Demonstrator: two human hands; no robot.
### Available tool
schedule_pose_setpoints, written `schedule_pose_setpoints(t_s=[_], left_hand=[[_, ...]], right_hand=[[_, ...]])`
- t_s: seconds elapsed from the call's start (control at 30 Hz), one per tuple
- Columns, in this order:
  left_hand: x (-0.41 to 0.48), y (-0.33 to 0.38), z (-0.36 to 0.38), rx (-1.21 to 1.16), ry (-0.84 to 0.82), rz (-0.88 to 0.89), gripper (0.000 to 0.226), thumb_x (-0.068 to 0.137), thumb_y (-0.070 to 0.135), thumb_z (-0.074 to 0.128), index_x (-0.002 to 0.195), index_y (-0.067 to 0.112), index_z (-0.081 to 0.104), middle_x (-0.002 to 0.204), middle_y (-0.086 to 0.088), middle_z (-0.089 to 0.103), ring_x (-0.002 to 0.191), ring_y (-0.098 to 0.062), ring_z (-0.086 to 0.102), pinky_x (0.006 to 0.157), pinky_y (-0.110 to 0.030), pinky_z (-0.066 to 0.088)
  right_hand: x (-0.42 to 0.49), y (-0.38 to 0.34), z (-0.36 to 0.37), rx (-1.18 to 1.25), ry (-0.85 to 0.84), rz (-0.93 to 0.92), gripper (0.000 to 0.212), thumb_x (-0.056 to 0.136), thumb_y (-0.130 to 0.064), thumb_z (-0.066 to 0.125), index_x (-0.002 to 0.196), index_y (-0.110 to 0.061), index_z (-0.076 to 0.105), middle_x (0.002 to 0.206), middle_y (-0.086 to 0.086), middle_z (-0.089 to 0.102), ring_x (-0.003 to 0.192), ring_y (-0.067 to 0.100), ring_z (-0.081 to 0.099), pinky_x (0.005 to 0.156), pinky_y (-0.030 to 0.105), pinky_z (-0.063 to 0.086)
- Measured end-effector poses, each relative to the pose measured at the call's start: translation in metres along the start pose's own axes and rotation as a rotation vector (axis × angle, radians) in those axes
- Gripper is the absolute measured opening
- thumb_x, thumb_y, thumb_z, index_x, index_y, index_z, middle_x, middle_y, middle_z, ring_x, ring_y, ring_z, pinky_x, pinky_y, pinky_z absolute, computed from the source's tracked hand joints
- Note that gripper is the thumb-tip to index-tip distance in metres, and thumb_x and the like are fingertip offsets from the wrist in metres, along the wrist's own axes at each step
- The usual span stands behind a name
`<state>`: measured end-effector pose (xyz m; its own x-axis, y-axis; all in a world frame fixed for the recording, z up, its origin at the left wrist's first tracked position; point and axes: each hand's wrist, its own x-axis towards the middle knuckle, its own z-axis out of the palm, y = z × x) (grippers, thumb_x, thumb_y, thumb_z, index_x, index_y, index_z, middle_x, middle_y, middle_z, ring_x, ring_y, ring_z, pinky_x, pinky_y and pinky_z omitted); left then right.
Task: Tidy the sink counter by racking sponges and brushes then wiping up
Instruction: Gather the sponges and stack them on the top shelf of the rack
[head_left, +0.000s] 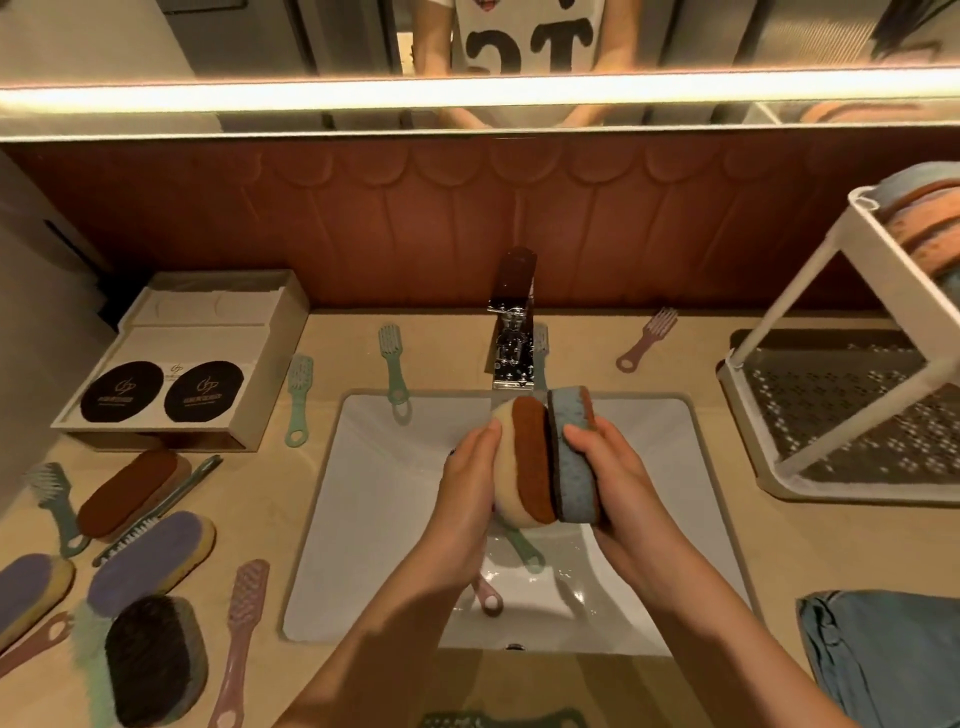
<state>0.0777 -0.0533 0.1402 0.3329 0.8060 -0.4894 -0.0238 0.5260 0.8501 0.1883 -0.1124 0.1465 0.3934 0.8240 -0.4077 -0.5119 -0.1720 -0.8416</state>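
A pale beige surface (748, 551) runs under a brown scalloped backsplash (415, 223), with a mirror and a glowing light strip (467, 93) above it. Set into the middle is a white rectangular sink (384, 509) behind which stands a chrome faucet (511, 332). Over the basin, the left hand (470, 483) has its fingers curled round a cream sponge with a brown scouring face (524, 462), and the right hand (618, 478) grips a blue sponge (574, 457); the two sponges are pressed side by side, held on edge. Below them in the basin lie a green brush (524, 551) and a pink brush (488, 597). At the right a white two-tier rack (841, 410) stands on the surface, its perforated lower tray bare, with sponges stacked on its upper tier (930, 228). Near the front right corner lies a folded denim cloth (883, 654). Behind the sink a pink-handled brush (647, 338) lies right of the faucet and two green-handled brushes (392, 369) (298, 397) lie to its left. Far left sits an open beige box with two black discs (182, 364). In front of it are scattered a brown-topped sponge (132, 491), two purple-topped sponges (150, 558) (31, 587), a dark-bristled scrub brush (156, 657), a long pink brush (241, 634) and a few more slim brushes.
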Motion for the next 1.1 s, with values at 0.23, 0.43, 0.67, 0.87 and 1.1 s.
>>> schedule_pose_setpoints(t_s=[0.23,0.43,0.67,0.87,1.1], left_hand=[[-0.014,-0.010,0.035,-0.131,-0.210,-0.015,0.039,0.092,0.033,0.050,0.128,0.028,0.037,0.121,-0.011,0.060,0.111,-0.027,0.061,0.093,-0.050,0.049],[-0.015,-0.018,0.049,-0.064,-0.219,-0.030,0.041,0.090,0.027,0.055,0.129,0.028,0.039,0.119,-0.009,0.062,0.106,-0.022,0.064,0.087,-0.041,0.054],[-0.012,-0.013,0.065,-0.231,-0.180,-0.117,0.038,0.088,0.031,0.056,0.124,0.017,0.056,0.112,-0.013,0.068,0.103,-0.026,0.066,0.085,-0.040,0.055],[-0.011,-0.008,0.066,-0.183,-0.203,-0.106,0.047,0.080,0.034,0.063,0.123,0.019,0.054,0.111,-0.012,0.068,0.099,-0.025,0.067,0.077,-0.039,0.057],[-0.008,0.004,0.057,0.202,-0.297,-0.001,0.059,0.069,0.014,0.078,0.117,0.031,0.048,0.115,-0.007,0.064,0.101,-0.022,0.066,0.086,-0.042,0.055]], right_hand=[[-0.004,-0.001,-0.017,0.035,-0.004,-0.016,0.035,0.089,-0.022,0.053,0.124,-0.019,0.054,0.116,0.012,0.065,0.106,0.023,0.063,0.089,0.040,0.052],[-0.007,-0.010,-0.035,-0.019,-0.028,-0.033,0.033,0.092,-0.020,0.051,0.124,-0.015,0.055,0.115,0.012,0.066,0.105,0.023,0.065,0.090,0.040,0.053],[-0.005,-0.021,-0.047,-0.229,-0.070,-0.106,0.035,0.090,-0.024,0.056,0.125,-0.019,0.053,0.117,0.006,0.065,0.106,0.018,0.064,0.092,0.038,0.053],[-0.008,-0.024,-0.054,-0.353,-0.211,-0.090,0.040,0.092,-0.030,0.050,0.132,-0.024,0.046,0.124,0.003,0.061,0.112,0.013,0.060,0.095,0.032,0.050],[-0.012,-0.048,-0.074,-0.516,-0.296,-0.058,0.066,0.081,-0.070,0.023,0.137,-0.038,0.036,0.141,-0.015,0.042,0.127,-0.009,0.037,0.105,0.016,0.032]])
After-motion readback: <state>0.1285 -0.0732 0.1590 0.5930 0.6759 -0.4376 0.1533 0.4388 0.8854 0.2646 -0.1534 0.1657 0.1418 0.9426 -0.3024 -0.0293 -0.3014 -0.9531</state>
